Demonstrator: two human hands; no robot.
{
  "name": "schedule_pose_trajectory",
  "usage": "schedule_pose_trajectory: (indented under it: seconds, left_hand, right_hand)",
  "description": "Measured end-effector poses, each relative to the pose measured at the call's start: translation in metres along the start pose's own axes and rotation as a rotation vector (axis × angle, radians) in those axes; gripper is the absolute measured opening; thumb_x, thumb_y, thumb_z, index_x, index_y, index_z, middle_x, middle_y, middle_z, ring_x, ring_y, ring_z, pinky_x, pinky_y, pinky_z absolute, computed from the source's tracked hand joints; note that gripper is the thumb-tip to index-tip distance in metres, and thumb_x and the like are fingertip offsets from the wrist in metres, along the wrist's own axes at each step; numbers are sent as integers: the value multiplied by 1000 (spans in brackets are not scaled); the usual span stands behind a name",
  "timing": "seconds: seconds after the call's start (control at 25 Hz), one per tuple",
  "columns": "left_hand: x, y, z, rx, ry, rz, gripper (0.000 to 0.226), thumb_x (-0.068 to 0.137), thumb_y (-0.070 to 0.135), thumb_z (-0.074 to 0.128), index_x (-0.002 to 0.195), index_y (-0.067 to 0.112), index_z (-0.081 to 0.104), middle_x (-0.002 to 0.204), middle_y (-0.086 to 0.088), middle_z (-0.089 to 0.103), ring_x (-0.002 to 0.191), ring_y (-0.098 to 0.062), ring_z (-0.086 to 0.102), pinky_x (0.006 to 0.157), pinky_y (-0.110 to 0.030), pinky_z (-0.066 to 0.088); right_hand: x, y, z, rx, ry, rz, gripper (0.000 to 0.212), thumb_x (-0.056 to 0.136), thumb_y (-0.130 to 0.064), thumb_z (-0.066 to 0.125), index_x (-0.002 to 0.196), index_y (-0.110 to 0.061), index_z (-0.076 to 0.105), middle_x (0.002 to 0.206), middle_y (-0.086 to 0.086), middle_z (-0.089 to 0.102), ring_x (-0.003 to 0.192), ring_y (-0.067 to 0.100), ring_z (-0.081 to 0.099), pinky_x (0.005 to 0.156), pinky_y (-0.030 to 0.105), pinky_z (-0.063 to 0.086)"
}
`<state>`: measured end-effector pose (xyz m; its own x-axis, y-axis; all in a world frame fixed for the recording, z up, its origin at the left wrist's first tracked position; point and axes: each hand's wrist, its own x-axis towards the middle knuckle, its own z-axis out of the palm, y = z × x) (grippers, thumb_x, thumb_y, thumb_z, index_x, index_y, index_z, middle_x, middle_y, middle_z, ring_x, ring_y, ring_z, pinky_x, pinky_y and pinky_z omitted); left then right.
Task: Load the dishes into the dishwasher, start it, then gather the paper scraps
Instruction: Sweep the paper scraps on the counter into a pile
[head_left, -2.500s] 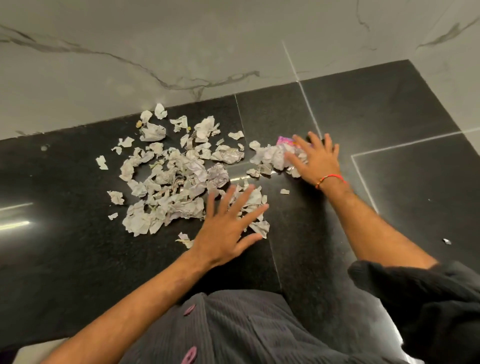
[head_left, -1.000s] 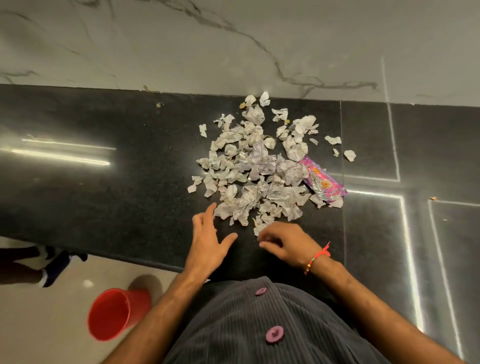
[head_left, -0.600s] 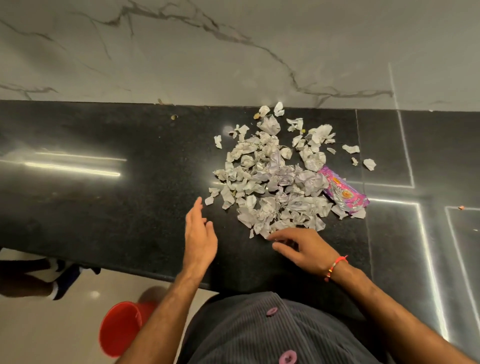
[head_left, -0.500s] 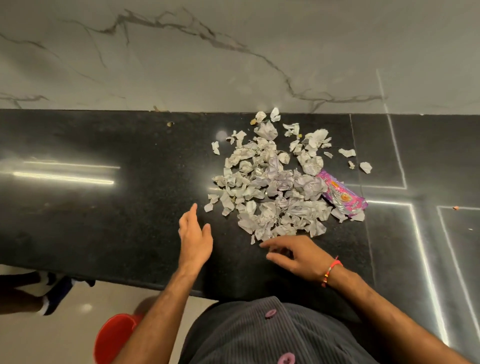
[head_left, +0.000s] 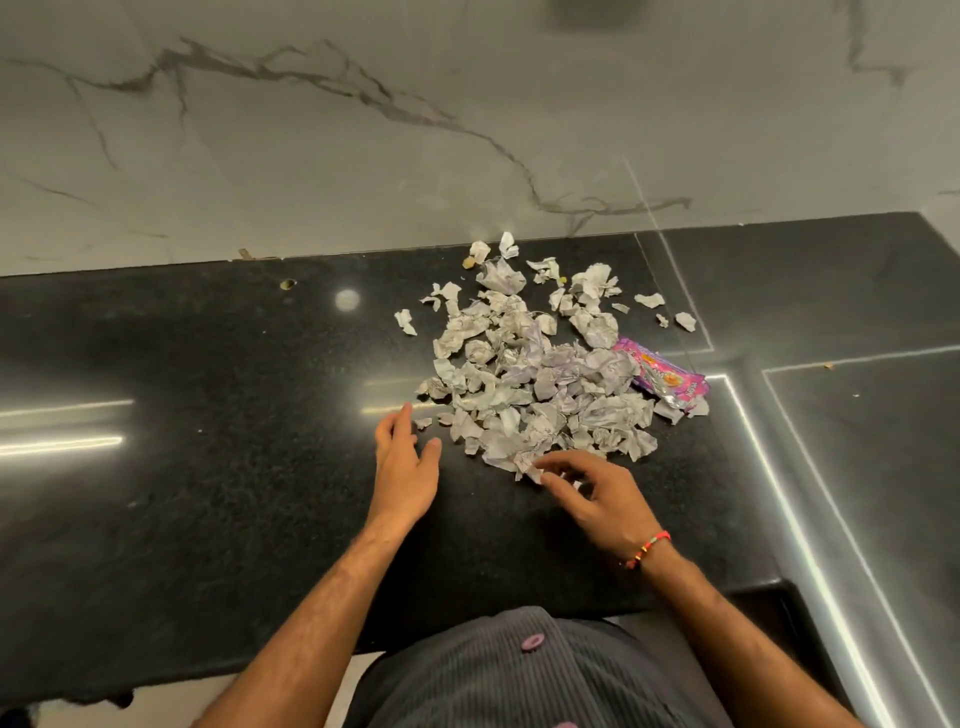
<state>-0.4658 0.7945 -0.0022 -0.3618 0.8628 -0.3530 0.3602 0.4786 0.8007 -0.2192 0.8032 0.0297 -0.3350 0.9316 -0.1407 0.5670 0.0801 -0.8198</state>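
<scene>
A heap of crumpled white paper scraps (head_left: 540, 374) lies on the black stone counter (head_left: 208, 467), reaching back almost to the wall. A pink snack wrapper (head_left: 667, 379) lies at the heap's right edge. My left hand (head_left: 405, 467) stands on edge at the heap's near-left corner, fingers straight, holding nothing. My right hand (head_left: 597, 493), with a red thread on the wrist, rests at the heap's near edge; its fingertips touch the nearest scrap (head_left: 527, 465). A few loose scraps (head_left: 685, 321) lie apart at the back right.
A grey marbled wall (head_left: 467, 130) rises behind the counter. The counter's front edge runs just before my body, and its top continues to the right past bright seam lines (head_left: 779, 467). Small crumbs (head_left: 287, 284) lie near the wall at the left.
Both hands have swept the scraps into a tighter heap. My right hand came from the heap's far right to its near edge; in the last half second both hands crept closer to the scraps.
</scene>
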Motion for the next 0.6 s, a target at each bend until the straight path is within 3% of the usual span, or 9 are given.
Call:
schedule_pose_trajectory:
  seconds: [0.08, 0.16, 0.24, 0.32, 0.44, 0.52, 0.6]
  left_hand:
    - [8, 0, 3, 74, -69, 24, 68, 104, 26, 54, 161, 25, 18, 166, 8, 1, 153, -24, 15, 125, -45, 20]
    - [16, 7, 6, 93, -100, 29, 72, 103, 28, 54, 162, 26, 13, 168, 7, -6, 155, -28, 0, 124, -48, 14]
    - [24, 15, 7, 92, -99, 46, 71, 104, 27, 52, 162, 21, 12, 168, 2, 0, 154, -29, 4, 123, -45, 15]
    - [28, 19, 10, 107, -142, 95, 66, 106, 27, 47, 162, 18, 13, 167, -1, 8, 153, -26, 10, 123, -40, 15]
    - [29, 23, 13, 59, -240, 121, 63, 107, 28, 43, 162, 18, 14, 168, 1, 10, 154, -20, 13, 126, -40, 14]
    - [32, 24, 7, -5, -202, 124, 61, 107, 26, 44, 161, 21, 17, 167, 4, 11, 153, -19, 15, 125, -40, 16]
    - [41, 22, -3, 14, -112, 136, 62, 106, 26, 47, 161, 21, 19, 165, 4, 12, 152, -19, 14, 122, -40, 17]
  right_hand:
    - [-9, 0, 6, -9, -5, 79, 15, 93, -30, 66, 104, -39, 69, 97, -22, 66, 90, -2, 60, 77, 16, 48]
    - [-18, 1, 20, -35, -119, 107, 17, 94, -34, 64, 108, -42, 66, 101, -23, 64, 94, -7, 59, 79, 13, 46]
    - [-23, 0, 36, -98, -223, 95, 29, 94, -34, 62, 122, -41, 61, 115, -22, 61, 101, -9, 56, 87, 12, 44]
    - [-20, -3, 48, -170, -228, 81, 49, 94, -33, 62, 140, -38, 46, 135, -16, 51, 113, -9, 48, 99, 12, 38]
    - [-7, -11, 46, -217, -140, 17, 55, 95, -31, 60, 147, -33, 40, 146, -10, 45, 128, -5, 39, 112, 16, 26]
    - [0, -13, 31, -191, 18, -17, 45, 94, -31, 60, 138, -37, 49, 132, -10, 54, 113, -5, 51, 106, 25, 44]
    - [7, -7, 11, -205, 257, 33, 39, 93, -34, 63, 131, -36, 53, 122, -7, 54, 101, 1, 52, 96, 37, 53]
